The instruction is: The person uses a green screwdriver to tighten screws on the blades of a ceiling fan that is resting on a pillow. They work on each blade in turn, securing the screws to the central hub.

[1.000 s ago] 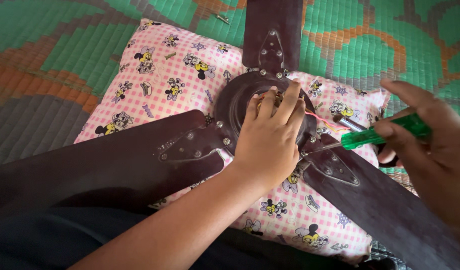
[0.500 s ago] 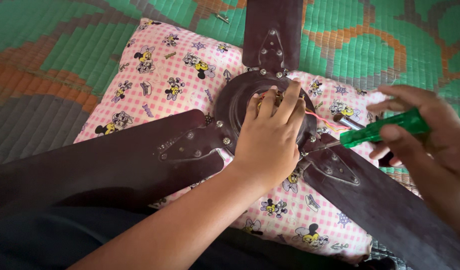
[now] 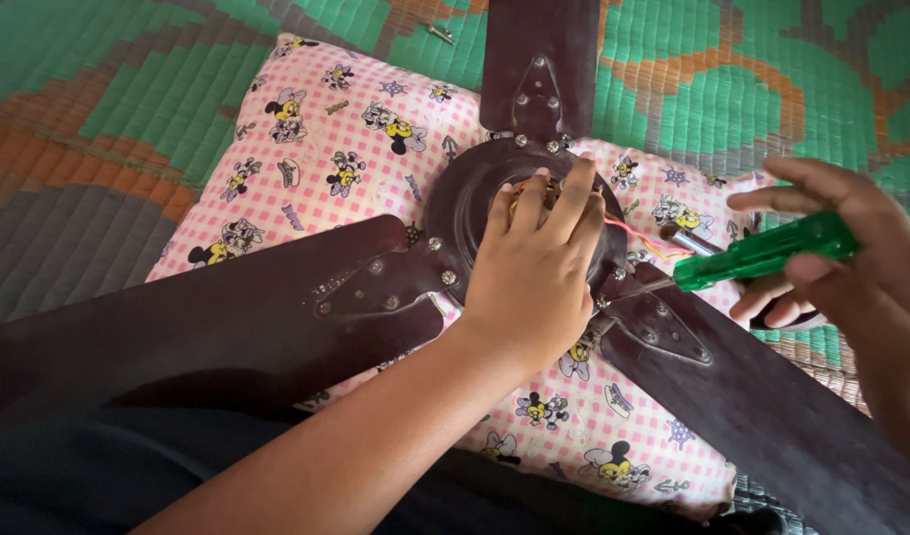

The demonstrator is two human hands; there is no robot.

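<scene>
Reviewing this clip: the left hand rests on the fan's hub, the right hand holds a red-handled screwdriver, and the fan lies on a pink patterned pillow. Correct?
Not quite. In the head view the screwdriver has a green handle, not red. The left hand does rest on the hub, the right hand holds the tool, and the fan lies on the pink pillow.

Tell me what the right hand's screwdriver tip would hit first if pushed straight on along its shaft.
Probably the fan hub rim beside the blade bracket: the right hand aims the green screwdriver left and slightly down, toward the left hand. Depth is unclear.
</scene>
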